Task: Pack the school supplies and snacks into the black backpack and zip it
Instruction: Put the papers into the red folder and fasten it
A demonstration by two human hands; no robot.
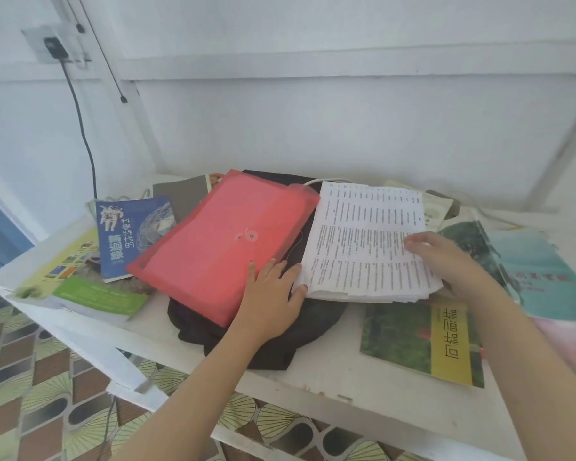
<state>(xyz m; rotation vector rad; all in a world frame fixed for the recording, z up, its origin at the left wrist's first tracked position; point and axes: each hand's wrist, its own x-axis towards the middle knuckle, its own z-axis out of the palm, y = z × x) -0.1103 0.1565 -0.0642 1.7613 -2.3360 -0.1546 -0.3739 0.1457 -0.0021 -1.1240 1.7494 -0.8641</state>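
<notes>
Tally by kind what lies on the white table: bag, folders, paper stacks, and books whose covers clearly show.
black backpack: 1
red folder: 1
stack of printed sheets: 1
books with clear covers: 5 (blue book, yellow-green book, grey book, green-and-yellow book, teal book)
Total: 8. Anything further back is too hidden to count.

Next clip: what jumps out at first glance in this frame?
A bright red folder lies mid-table, on top of the black backpack. Right of it sits a stack of printed papers, with the left hand at its near corner and the right hand flat on its right side. Books lie scattered on the white table around them.
</notes>
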